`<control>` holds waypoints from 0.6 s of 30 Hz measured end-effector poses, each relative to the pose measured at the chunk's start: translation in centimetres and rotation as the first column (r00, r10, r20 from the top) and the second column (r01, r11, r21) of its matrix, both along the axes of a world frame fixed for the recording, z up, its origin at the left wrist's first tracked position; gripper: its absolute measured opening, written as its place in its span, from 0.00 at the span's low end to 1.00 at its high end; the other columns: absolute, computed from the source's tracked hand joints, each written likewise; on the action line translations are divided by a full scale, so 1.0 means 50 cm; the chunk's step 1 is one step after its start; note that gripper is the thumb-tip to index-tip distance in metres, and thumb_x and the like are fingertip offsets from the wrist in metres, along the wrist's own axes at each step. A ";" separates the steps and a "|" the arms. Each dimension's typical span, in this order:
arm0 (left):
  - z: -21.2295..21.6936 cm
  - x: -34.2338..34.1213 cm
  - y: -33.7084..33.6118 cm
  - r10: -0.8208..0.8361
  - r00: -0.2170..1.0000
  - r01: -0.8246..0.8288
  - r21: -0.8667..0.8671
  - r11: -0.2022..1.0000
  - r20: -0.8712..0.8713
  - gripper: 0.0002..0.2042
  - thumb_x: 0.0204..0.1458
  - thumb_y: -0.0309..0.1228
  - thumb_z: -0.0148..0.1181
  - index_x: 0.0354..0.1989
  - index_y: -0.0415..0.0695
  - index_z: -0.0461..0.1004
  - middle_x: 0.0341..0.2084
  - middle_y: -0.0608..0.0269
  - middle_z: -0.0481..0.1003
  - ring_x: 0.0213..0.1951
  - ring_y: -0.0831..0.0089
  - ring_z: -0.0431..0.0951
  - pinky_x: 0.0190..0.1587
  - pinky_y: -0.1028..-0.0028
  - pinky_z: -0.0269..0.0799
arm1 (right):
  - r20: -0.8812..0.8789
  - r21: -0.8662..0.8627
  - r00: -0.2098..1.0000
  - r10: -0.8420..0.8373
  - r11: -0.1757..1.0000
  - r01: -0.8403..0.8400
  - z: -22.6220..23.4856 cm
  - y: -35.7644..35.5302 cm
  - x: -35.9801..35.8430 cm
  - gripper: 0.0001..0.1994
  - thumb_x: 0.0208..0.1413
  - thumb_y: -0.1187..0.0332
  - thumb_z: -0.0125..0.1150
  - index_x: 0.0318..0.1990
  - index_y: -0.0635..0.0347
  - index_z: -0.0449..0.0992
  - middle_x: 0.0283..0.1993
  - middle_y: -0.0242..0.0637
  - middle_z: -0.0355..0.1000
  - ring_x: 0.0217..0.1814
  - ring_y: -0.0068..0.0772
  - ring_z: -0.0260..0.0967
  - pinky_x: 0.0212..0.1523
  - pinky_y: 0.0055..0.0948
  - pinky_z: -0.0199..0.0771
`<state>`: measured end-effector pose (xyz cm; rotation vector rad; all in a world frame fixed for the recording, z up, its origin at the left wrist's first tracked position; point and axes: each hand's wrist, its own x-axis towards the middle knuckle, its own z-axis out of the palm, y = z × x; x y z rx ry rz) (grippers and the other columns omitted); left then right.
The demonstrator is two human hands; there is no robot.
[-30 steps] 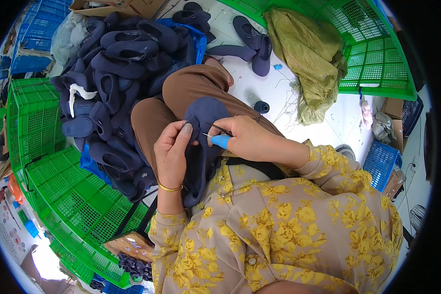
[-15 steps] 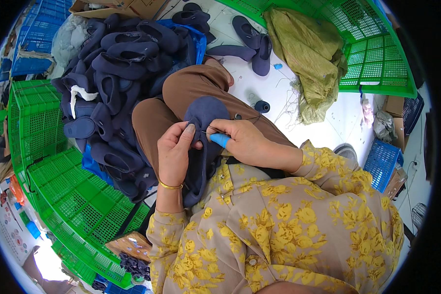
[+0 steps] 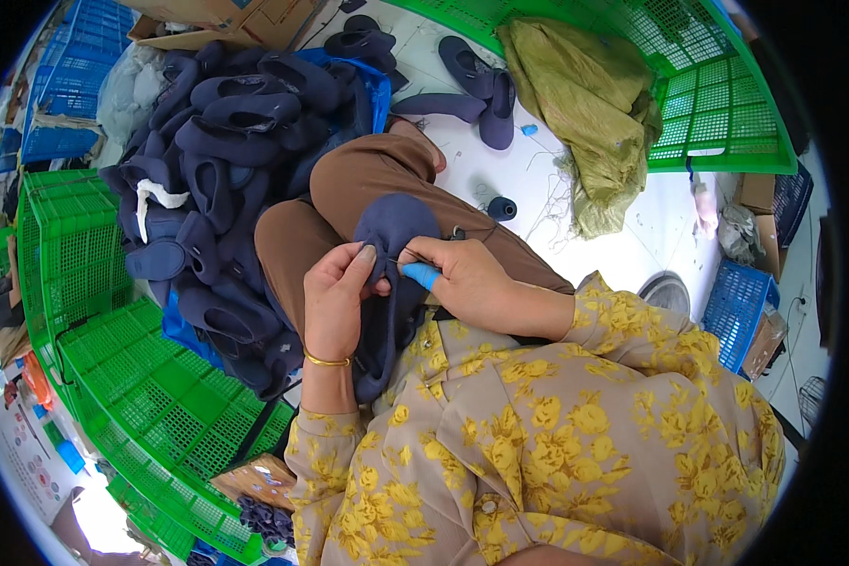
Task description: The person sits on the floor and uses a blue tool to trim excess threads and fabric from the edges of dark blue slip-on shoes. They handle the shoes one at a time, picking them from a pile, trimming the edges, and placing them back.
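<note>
Mid-frame, the left hand point(image 3: 335, 294) pinches a navy shoe point(image 3: 396, 219); the right hand's point(image 3: 460, 275) fingers close around a thin tool point(image 3: 413, 253). A shoe pile point(image 3: 219, 141) fills the upper left.

My left hand point(image 3: 330, 292) and right hand point(image 3: 462, 274) pinched, close together, over my lap point(image 3: 377, 170).
Left thumb point(image 3: 357, 271) lay uppermost, fingers point(image 3: 325, 267) curled; right forearm point(image 3: 542, 311) reached in sideways.

Left hand point(image 3: 338, 283) pinches navy fabric shoe point(image 3: 396, 219); right hand point(image 3: 462, 276) grips thin needle-like tool point(image 3: 402, 258) at it. Shoe pile point(image 3: 231, 141) to the shoe's left, thread spool point(image 3: 502, 208) to its right.
</note>
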<state>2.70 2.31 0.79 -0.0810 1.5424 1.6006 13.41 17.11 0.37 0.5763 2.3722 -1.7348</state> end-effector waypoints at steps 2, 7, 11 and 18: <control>-0.003 0.002 -0.002 0.000 1.000 0.000 0.001 1.000 -0.004 0.07 0.59 0.27 0.54 0.38 0.36 0.75 0.26 0.66 0.75 0.25 0.80 0.73 0.31 0.80 0.71 | 0.011 -0.012 1.000 -0.028 1.000 0.028 -0.002 -0.003 -0.001 0.06 0.57 0.71 0.56 0.41 0.58 0.73 0.28 0.40 0.72 0.27 0.36 0.71 0.31 0.30 0.68; -0.004 0.004 -0.002 0.023 1.000 -0.023 0.022 0.999 0.019 0.07 0.59 0.27 0.54 0.38 0.36 0.75 0.26 0.66 0.76 0.24 0.79 0.73 0.31 0.80 0.72 | 0.031 -0.079 0.996 -0.089 0.993 0.091 0.012 -0.009 -0.008 0.06 0.55 0.70 0.54 0.38 0.60 0.74 0.30 0.51 0.73 0.34 0.55 0.72 0.34 0.43 0.69; -0.006 0.006 -0.001 0.037 0.999 -0.038 0.041 0.998 0.036 0.07 0.59 0.27 0.53 0.39 0.35 0.75 0.27 0.65 0.76 0.25 0.79 0.73 0.31 0.80 0.72 | 0.049 -0.116 0.992 -0.119 0.986 0.124 0.008 -0.014 -0.009 0.02 0.57 0.74 0.53 0.36 0.60 0.71 0.21 0.35 0.71 0.21 0.22 0.69 0.23 0.25 0.66; -0.010 0.009 -0.003 0.061 0.997 -0.063 0.058 0.996 0.044 0.07 0.58 0.27 0.56 0.39 0.36 0.75 0.25 0.66 0.75 0.24 0.80 0.75 0.31 0.82 0.73 | 0.074 -0.152 0.989 -0.132 0.978 0.142 0.019 -0.017 -0.015 0.03 0.59 0.74 0.51 0.39 0.60 0.66 0.22 0.35 0.71 0.22 0.25 0.72 0.25 0.26 0.72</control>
